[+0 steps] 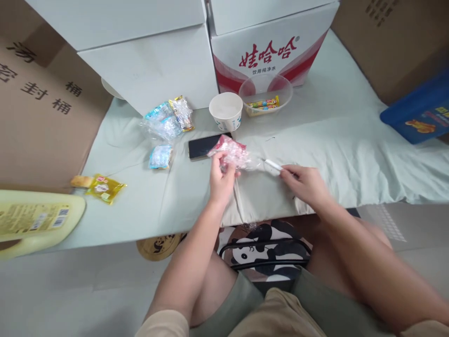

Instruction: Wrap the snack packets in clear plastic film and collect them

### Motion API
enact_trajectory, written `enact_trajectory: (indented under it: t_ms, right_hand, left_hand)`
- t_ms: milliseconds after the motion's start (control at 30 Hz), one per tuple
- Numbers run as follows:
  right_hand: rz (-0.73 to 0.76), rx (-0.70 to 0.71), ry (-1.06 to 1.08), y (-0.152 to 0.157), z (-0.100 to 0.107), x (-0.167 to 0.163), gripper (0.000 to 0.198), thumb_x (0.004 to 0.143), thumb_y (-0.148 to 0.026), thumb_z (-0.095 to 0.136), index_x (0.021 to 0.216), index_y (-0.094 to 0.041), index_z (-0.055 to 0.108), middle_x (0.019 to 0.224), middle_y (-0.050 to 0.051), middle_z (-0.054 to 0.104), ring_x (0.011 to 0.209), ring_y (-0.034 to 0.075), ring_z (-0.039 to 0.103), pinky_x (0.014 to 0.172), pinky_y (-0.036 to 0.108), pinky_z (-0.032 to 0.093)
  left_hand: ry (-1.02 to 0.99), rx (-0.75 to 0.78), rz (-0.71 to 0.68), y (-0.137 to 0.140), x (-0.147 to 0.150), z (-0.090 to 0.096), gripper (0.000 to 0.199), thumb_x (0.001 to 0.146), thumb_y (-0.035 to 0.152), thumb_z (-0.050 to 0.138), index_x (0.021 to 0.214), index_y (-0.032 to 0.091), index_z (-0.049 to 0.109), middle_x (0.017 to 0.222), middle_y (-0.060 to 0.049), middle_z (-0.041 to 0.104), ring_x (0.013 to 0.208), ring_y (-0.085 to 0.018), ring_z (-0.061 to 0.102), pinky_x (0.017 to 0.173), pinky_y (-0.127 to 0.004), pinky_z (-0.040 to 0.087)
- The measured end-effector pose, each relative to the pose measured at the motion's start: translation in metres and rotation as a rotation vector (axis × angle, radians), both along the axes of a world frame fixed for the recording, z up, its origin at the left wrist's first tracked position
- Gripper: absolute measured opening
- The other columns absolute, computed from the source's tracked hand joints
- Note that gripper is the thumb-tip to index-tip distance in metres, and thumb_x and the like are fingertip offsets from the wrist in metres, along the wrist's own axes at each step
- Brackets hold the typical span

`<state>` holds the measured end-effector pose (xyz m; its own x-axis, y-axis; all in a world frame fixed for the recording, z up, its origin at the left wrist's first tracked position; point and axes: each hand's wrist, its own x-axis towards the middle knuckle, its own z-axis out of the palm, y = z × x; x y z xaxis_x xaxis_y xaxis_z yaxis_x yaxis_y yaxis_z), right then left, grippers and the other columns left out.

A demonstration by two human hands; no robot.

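Note:
My left hand (221,180) is closed on a crinkled clear plastic packet (233,150) with pink-red parts, held above the near side of a black phone (205,146). Between thumb and fingers, my right hand (308,185) pinches a short white stick-like thing (272,164). Its left end points at the packet's clear tail; I cannot tell whether they touch, nor the stick's exact kind. Behind the phone stand a white paper bowl (226,111) and a clear plastic bowl (268,93) holding yellow-wrapped sticks (263,104).
Left of the phone lie blue and clear wrapped packets (163,120) and a smaller blue-white packet (160,157). A yellow snack wrapper (106,188) sits farther left, near a pale yellow bottle (42,220). White cartons (147,70) line the back; a blue container (417,112) stands right.

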<state>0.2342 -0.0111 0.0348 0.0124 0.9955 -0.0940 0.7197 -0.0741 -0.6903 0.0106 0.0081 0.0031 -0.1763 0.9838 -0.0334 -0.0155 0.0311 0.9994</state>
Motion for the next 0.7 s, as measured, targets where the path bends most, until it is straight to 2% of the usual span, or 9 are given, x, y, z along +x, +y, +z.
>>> enact_trajectory:
  t_ms: [100,167,233,300,367,433,500,567,700]
  right_hand:
    - [-0.201,0.038,-0.007,0.005,0.003,0.014,0.033,0.086,-0.044,0.055,0.092,-0.022,0.078,0.076,0.008,0.073,0.067,0.023,0.063,0.066,0.035,0.044]
    - [-0.260,0.047,0.018,0.007,0.004,0.017,0.031,0.085,-0.044,0.056,0.092,-0.022,0.078,0.078,0.008,0.074,0.066,0.023,0.063,0.068,0.037,0.046]
    - [-0.279,0.034,0.046,0.010,0.005,0.018,0.030,0.085,-0.043,0.056,0.090,-0.022,0.077,0.079,0.008,0.073,0.065,0.022,0.061,0.068,0.037,0.047]
    - [-0.269,0.008,0.052,0.012,0.004,0.017,0.030,0.085,-0.044,0.056,0.089,-0.021,0.076,0.078,0.008,0.073,0.064,0.021,0.060,0.066,0.036,0.045]
    - [-0.249,-0.011,0.048,0.013,0.004,0.017,0.032,0.085,-0.045,0.056,0.091,-0.021,0.076,0.077,0.008,0.072,0.064,0.021,0.060,0.065,0.036,0.044]
    - [-0.226,-0.018,0.051,0.015,0.003,0.018,0.034,0.085,-0.045,0.056,0.094,-0.021,0.077,0.076,0.008,0.072,0.064,0.022,0.059,0.064,0.035,0.043]
    - [-0.202,-0.010,0.060,0.016,0.002,0.020,0.034,0.085,-0.044,0.056,0.096,-0.021,0.078,0.074,0.007,0.072,0.065,0.022,0.060,0.064,0.035,0.043]
    - [-0.174,0.005,0.075,0.017,0.001,0.023,0.033,0.085,-0.044,0.056,0.096,-0.021,0.078,0.076,0.007,0.073,0.064,0.022,0.060,0.062,0.034,0.043]
    - [-0.156,0.025,0.094,0.016,-0.001,0.029,0.034,0.085,-0.044,0.055,0.095,-0.022,0.079,0.079,0.007,0.075,0.063,0.021,0.059,0.061,0.033,0.042]
  left_hand:
    - [0.253,0.067,-0.151,-0.006,-0.005,0.011,0.060,0.083,0.040,0.078,0.139,0.034,0.057,0.120,-0.006,0.068,0.083,-0.019,0.067,0.080,-0.034,0.058]
    - [0.452,0.097,-0.100,-0.003,-0.018,0.019,0.066,0.081,0.042,0.080,0.143,0.033,0.058,0.097,-0.004,0.072,0.075,-0.021,0.065,0.086,-0.039,0.056]
    - [0.613,0.090,0.048,0.007,-0.039,0.027,0.062,0.085,0.044,0.076,0.143,0.030,0.059,0.085,-0.004,0.072,0.076,-0.024,0.066,0.093,-0.044,0.055]
    - [0.794,0.090,0.112,0.024,-0.062,0.031,0.051,0.085,0.039,0.073,0.134,0.025,0.067,0.102,-0.009,0.074,0.099,-0.030,0.069,0.106,-0.050,0.049]
    - [0.970,0.123,-0.017,0.046,-0.080,0.033,0.053,0.082,0.033,0.075,0.134,0.027,0.068,0.142,-0.012,0.064,0.138,-0.037,0.053,0.122,-0.055,0.035]
    - [1.117,0.047,-0.214,0.066,-0.090,0.033,0.058,0.081,0.034,0.076,0.139,0.032,0.067,0.164,-0.008,0.046,0.156,-0.045,0.027,0.126,-0.068,0.018]
    - [1.197,-0.037,-0.400,0.081,-0.094,0.032,0.057,0.087,0.033,0.069,0.144,0.035,0.064,0.169,-0.007,0.040,0.159,-0.048,0.019,0.122,-0.077,0.014]
    - [1.250,-0.054,-0.508,0.090,-0.095,0.031,0.055,0.093,0.029,0.060,0.148,0.035,0.060,0.168,-0.008,0.040,0.157,-0.046,0.024,0.120,-0.076,0.021]
    - [1.311,-0.048,-0.524,0.095,-0.098,0.030,0.052,0.096,0.029,0.057,0.147,0.036,0.061,0.167,-0.008,0.042,0.154,-0.043,0.031,0.119,-0.072,0.028]
